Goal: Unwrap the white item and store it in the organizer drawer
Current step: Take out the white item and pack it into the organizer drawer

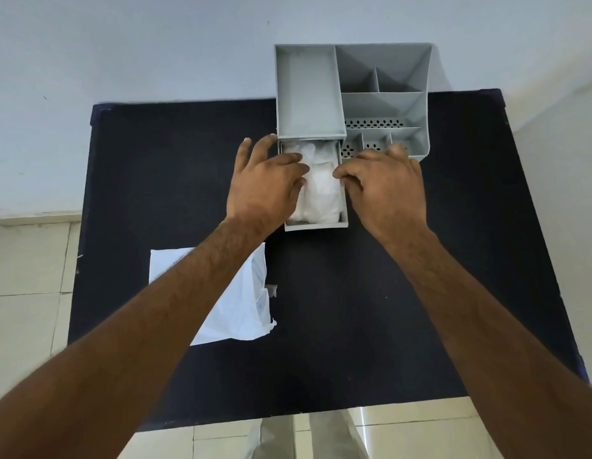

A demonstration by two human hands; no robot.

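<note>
The grey organizer stands at the far edge of the black table. Its drawer is pulled out toward me. The white item, a soft crumpled bundle, lies inside the drawer and fills most of it. My left hand rests over the drawer's left side, fingers spread, thumb touching the white item. My right hand hovers at the drawer's right wall, fingers curled, thumb and forefinger at the item's right edge. Neither hand clearly grips the bundle.
An empty white wrapper bag lies flat on the table at the near left, partly under my left forearm. The organizer's top has several open compartments. A pale wall stands behind, tiled floor around.
</note>
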